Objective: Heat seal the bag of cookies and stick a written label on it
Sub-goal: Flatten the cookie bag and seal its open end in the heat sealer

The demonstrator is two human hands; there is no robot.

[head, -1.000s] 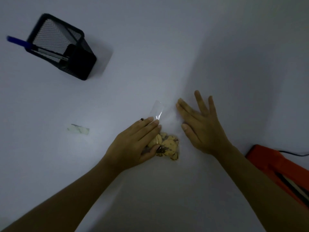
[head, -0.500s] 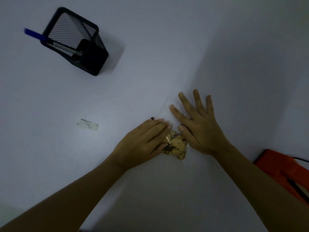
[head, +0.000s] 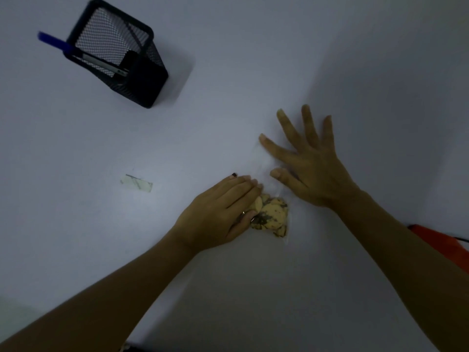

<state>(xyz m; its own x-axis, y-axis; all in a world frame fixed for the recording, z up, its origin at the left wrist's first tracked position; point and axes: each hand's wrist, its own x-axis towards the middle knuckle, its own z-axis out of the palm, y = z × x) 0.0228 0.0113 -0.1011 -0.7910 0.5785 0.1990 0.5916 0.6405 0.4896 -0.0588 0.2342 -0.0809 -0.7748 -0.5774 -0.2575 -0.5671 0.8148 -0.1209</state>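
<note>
We're looking at a plain white table, nothing fancy. Lighting's pretty dim, with soft shadows along our right side.

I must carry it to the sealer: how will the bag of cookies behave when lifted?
The bag of cookies is thin clear film, so its empty top will probably flop. The cookies bunch at one end, likely making it sag there. They look brittle; squeezing may crack them.

A black mesh pen holder stands far left on the white table, a blue pen leaning out.
</note>
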